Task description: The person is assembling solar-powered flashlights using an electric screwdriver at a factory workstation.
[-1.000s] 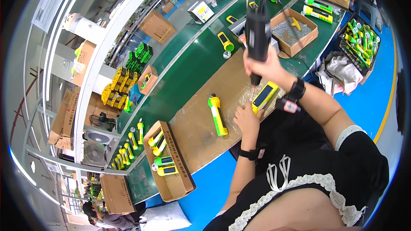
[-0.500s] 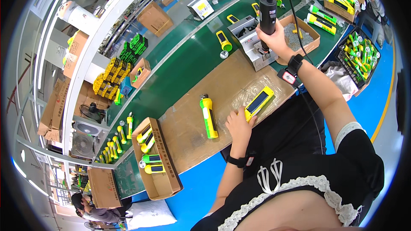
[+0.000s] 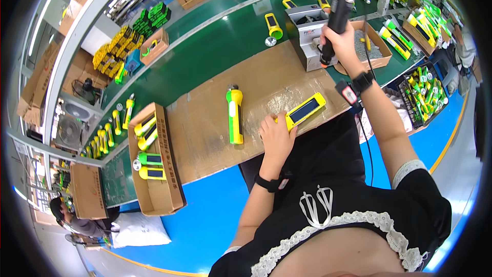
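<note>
Black cylindrical corded driver (image 3: 340, 13) had shifted: one second earlier its tip was above the flat yellow plastic housing with a dark rectangular panel (image 3: 307, 111); at this moment it was by the front of the boxy grey metal machine (image 3: 307, 46), touching or not couldn't be told. Right hand (image 3: 340, 45) was wrapped round the driver's lower body, tool tilted. Left hand (image 3: 277, 136) was half-curled, thumb and fingers about the housing's left end; firmness of hold unclear. Housing lay panel up near the right, near edge of the brown cardboard sheet (image 3: 200, 123). Yellow-and-green plastic torch (image 3: 234, 118) lay left of it, well apart, untouched. Open brown cardboard box of small grey pieces (image 3: 378, 63) sat right of the machine; long open cardboard tray (image 3: 170, 164) stood at the sheet's left end. Step in hand, as judged: probably loading the driver's tip at the machine, housing kept steady. Next move probably called for bringing the tip over the housing, squared up, left fingers clear.
</note>
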`<state>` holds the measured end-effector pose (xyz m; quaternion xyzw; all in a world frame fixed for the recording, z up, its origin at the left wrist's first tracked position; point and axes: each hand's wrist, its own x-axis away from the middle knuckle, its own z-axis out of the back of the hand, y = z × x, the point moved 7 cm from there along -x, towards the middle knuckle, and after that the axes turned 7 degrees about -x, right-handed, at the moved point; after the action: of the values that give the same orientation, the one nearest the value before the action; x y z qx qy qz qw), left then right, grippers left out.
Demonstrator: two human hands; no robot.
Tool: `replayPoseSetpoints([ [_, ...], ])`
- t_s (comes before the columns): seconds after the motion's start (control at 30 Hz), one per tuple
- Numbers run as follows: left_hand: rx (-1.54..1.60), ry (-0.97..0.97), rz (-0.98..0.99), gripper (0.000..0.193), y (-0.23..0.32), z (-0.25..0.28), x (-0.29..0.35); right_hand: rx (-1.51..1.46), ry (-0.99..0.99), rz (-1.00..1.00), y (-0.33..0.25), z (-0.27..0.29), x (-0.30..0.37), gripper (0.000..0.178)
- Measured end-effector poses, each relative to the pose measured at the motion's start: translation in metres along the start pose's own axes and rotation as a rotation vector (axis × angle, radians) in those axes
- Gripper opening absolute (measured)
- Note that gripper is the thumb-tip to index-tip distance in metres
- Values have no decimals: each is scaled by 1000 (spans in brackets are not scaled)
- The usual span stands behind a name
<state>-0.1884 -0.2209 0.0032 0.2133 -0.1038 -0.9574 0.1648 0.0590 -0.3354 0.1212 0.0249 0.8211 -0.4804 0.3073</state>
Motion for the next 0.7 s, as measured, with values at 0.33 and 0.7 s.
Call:
replayPoseSetpoints([
  [0.33,134,70,2,55,-6,-3,-1,-155,-275,-15,-33,-92,111,54],
  [0.7,125,104,28,55,-4,-6,4,-186,-272,-112,-5,-106,116,51],
])
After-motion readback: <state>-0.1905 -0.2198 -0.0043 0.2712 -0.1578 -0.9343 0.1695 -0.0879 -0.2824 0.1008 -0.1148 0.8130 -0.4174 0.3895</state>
